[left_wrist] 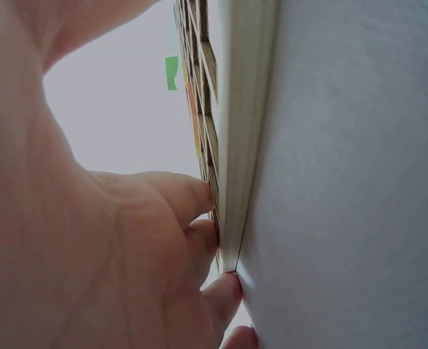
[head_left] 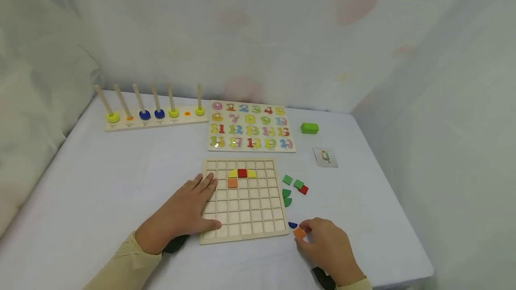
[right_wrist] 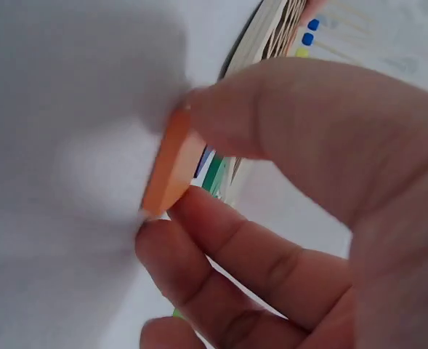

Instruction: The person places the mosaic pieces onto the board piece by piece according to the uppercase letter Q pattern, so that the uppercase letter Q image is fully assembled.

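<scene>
A wooden grid board [head_left: 244, 238] lies on the white table. In its upper cells sit a red square tile [head_left: 242, 173], a yellow tile on either side of it, and an orange square tile [head_left: 232, 183] one row lower. My left hand [head_left: 189, 207] rests with spread fingers on the board's left edge. Right of the board's lower corner, my right hand [head_left: 328, 243] pinches another orange tile [right_wrist: 171, 163] between thumb and fingers. Just beside that tile lies a small blue half-round tile [head_left: 293, 225].
Green tiles [head_left: 287, 180] and a red tile [head_left: 304, 189] lie right of the board. Farther back are a number puzzle [head_left: 251, 150], a peg stand [head_left: 157, 123], a green block [head_left: 309, 128] and a pattern card [head_left: 325, 157].
</scene>
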A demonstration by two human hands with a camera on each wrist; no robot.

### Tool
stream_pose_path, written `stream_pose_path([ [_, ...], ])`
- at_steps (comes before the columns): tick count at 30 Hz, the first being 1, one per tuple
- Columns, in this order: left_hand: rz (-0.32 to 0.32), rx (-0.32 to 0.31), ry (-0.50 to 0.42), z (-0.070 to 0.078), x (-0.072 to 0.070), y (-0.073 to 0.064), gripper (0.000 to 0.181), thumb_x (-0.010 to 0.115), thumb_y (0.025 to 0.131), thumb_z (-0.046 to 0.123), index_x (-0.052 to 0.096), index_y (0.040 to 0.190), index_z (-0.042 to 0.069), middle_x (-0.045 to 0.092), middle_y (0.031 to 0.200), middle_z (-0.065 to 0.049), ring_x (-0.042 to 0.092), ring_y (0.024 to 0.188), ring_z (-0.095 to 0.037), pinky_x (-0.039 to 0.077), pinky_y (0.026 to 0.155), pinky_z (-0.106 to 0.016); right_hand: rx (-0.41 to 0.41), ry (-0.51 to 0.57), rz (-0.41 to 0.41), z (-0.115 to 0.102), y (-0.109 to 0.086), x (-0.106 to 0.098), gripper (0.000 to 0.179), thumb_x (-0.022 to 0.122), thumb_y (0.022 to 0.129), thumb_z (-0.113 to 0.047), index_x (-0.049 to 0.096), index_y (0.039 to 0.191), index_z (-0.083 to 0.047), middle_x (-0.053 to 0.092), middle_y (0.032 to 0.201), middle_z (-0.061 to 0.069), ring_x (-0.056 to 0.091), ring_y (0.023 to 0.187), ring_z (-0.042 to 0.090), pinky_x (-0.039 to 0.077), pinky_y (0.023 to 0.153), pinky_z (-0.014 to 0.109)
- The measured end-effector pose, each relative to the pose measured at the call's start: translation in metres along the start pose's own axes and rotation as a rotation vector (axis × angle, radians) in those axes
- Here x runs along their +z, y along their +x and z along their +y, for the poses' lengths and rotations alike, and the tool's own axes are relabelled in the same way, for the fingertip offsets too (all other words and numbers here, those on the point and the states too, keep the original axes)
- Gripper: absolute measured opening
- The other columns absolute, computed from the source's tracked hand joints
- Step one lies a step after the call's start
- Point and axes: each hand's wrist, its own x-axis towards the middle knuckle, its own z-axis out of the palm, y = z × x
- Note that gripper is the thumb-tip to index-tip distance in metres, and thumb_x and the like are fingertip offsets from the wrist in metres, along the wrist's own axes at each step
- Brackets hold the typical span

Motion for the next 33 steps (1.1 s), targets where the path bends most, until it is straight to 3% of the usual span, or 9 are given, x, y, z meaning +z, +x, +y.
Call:
stream_pose_path([
  [5,-0.001,0.004,-0.004,-0.001,0.001,0.001,0.119,0.073,0.086,0.074,0.030,0.167,-0.002,0.022,0.174,-0.020,0.018,0.159,-0.047,0.021,0.124,-0.065,-0.073,-0.039,0.074,-0.006,0.000,-0.004,0.017,0.086,0.081,-0.027,0.082,0.097,-0.024,0.072,0.091,-0.015,0.063,0.083,0.008,0.059,0.070,0.033],
  [9,0.002,0.017,-0.001,0.002,0.000,0.003,0.119,0.073,0.086,0.075,0.030,0.167,-0.002,0.022,0.174,-0.019,0.018,0.159,-0.047,0.022,0.124,-0.064,-0.220,-0.013,0.218,-0.014,0.002,-0.008,0.018,0.085,0.081,-0.027,0.082,0.099,-0.025,0.072,0.092,-0.018,0.063,0.084,0.004,0.056,0.068,0.025],
  [13,0.003,0.022,-0.017,0.007,-0.005,0.002,0.118,0.075,0.086,0.072,0.031,0.166,-0.003,0.023,0.174,-0.020,0.018,0.159,-0.047,0.022,0.124,-0.065,-0.369,0.012,0.290,-0.030,0.014,-0.013,0.020,0.086,0.081,-0.025,0.082,0.100,-0.022,0.074,0.094,-0.014,0.062,0.082,0.004,0.054,0.065,0.022],
  [20,0.001,0.016,-0.023,0.010,-0.007,0.000,0.117,0.076,0.086,0.071,0.031,0.166,-0.003,0.024,0.174,-0.020,0.020,0.158,-0.048,0.023,0.123,-0.065,-0.528,0.018,0.268,-0.060,0.050,-0.016,0.017,0.086,0.083,-0.024,0.081,0.099,-0.022,0.077,0.096,-0.012,0.067,0.085,0.007,0.055,0.067,0.025],
  [27,-0.007,-0.012,0.002,0.008,-0.005,-0.001,0.117,0.076,0.086,0.070,0.032,0.166,-0.002,0.024,0.174,-0.019,0.019,0.159,-0.047,0.023,0.124,-0.064,-0.639,-0.059,0.176,-0.099,0.082,-0.016,0.010,0.085,0.091,-0.027,0.083,0.096,-0.019,0.078,0.095,-0.008,0.071,0.087,0.013,0.058,0.072,0.028],
  [33,-0.001,-0.013,0.015,0.004,-0.003,-0.001,0.115,0.076,0.086,0.070,0.033,0.166,-0.001,0.025,0.174,-0.018,0.020,0.159,-0.046,0.024,0.124,-0.063,-0.734,-0.114,0.124,-0.126,0.107,-0.007,0.010,0.080,0.097,-0.029,0.085,0.095,-0.020,0.077,0.090,-0.010,0.068,0.082,0.011,0.056,0.068,0.025],
])
